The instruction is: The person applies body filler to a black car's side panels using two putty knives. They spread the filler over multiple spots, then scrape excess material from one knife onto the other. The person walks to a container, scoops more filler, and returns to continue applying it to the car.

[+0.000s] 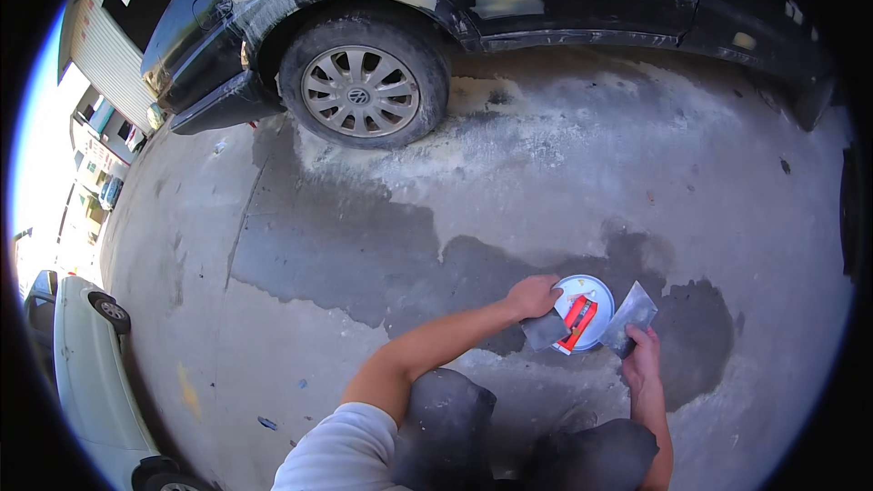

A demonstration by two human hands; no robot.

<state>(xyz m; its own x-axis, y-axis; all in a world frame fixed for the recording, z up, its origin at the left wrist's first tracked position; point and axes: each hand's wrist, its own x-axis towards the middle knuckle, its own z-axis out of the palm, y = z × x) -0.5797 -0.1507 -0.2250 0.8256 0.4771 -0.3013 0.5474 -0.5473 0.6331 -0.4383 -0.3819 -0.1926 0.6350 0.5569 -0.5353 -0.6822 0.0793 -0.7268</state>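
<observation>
In front of my knees sits a round white tin (599, 295), seen from above, with a red and white tube (577, 320) lying on its top. My left hand (535, 297) is closed at the tin's left rim, and a grey flat putty spreader (545, 331) sticks out below its fingers. The thumb reaches to the rim; whether it presses on the tin I cannot tell. On the tin's right side my right hand (642, 356) grips a wider, shiny metal putty spreader (636, 311), its blade tilted up beside the rim.
Ahead stands a dark car (582, 0) with patches of beige filler on its panels; its rear wheel (362, 91) rests on dusty concrete. Wet patches (336, 245) darken the ground. A pale car (100, 373) is parked at the left. A small blue scrap (266, 423) lies nearby.
</observation>
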